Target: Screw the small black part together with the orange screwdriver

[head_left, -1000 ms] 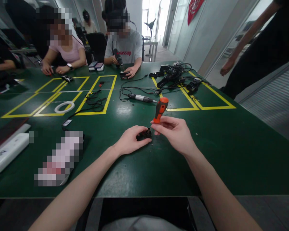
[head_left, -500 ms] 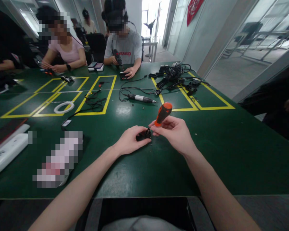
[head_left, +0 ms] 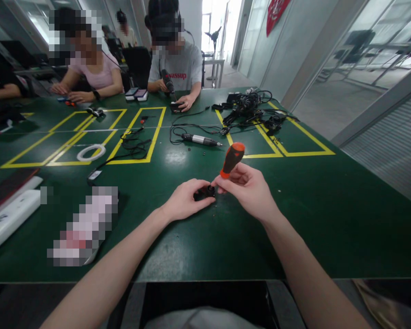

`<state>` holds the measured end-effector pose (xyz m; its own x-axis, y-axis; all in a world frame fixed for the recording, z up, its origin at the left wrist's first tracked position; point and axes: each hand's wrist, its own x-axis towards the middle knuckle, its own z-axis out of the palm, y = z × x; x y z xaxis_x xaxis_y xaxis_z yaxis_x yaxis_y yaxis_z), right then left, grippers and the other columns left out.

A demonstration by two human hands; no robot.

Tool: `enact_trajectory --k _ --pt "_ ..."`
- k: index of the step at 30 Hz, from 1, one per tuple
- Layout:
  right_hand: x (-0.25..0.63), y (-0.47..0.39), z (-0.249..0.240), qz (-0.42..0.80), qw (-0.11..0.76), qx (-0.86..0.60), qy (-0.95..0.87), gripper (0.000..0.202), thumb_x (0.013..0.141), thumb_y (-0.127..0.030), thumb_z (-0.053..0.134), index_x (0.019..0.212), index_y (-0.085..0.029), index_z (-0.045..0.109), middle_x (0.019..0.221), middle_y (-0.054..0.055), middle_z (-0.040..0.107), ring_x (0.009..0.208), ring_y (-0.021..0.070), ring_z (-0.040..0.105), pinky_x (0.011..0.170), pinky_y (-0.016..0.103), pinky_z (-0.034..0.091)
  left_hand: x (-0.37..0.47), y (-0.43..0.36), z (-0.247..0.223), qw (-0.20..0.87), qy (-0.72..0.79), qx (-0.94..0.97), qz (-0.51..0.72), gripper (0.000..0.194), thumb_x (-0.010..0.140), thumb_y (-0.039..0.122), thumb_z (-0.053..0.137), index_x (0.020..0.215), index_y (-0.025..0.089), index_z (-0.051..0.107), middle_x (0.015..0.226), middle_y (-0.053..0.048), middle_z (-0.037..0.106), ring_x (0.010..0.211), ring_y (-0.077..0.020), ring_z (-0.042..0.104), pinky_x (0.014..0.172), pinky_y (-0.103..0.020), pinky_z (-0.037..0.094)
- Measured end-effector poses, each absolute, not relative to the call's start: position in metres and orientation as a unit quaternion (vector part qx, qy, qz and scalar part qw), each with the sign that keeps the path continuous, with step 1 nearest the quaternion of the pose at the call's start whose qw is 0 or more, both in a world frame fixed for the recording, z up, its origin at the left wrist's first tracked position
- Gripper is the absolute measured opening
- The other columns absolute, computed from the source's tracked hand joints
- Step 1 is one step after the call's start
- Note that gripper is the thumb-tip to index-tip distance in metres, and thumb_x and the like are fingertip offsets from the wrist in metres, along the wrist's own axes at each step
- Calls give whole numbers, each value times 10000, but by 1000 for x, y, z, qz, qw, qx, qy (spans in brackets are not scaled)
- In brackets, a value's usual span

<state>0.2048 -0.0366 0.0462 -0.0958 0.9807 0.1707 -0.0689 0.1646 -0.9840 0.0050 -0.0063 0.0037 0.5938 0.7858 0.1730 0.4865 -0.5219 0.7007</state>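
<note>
On the green table, my left hand (head_left: 188,198) is closed around a small black part (head_left: 210,192), thumb and fingers on either side of it. Its exact kind is too small to make out. My right hand (head_left: 248,185) grips an orange and black screwdriver (head_left: 233,160), its handle leaning up and to the right. The screwdriver's shaft is mostly hidden by my fingers, and its lower end is over the black part. Both hands are close together, their fingertips nearly meeting at the part.
Beyond my hands lies a corded electric screwdriver (head_left: 200,140). Tangled black cables (head_left: 246,107) are heaped at the back right. A white ring (head_left: 91,153), a thin black cable (head_left: 133,144) and a white power strip (head_left: 12,217) are on the left. Across the table, a co-worker (head_left: 176,64) holds a power tool.
The screwdriver handle and my right hand have shifted up very slightly. My left hand stays in place on the black part. A person at the right edge has gone out of view.
</note>
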Motion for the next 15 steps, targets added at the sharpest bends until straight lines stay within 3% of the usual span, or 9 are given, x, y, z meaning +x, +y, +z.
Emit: enact_trajectory --k 10,15 --pt "204 -36 44 484 524 -409 -570 303 773 -437 882 907 -191 768 748 26 760 614 161 697 637 322 619 4 -5 3 301 381 840 244 297 921 374 738 1149 185 725 1044 -62 765 894 -198 676 828 -327 549" --pt "202 -37 45 500 531 -411 -547 402 673 -414 956 900 -217 690 768 3 769 624 159 709 654 322 636 5 -6 4 309 381 837 241 251 928 364 727 1110 191 727 1057 -61 771 898 -196 674 830 -329 552"
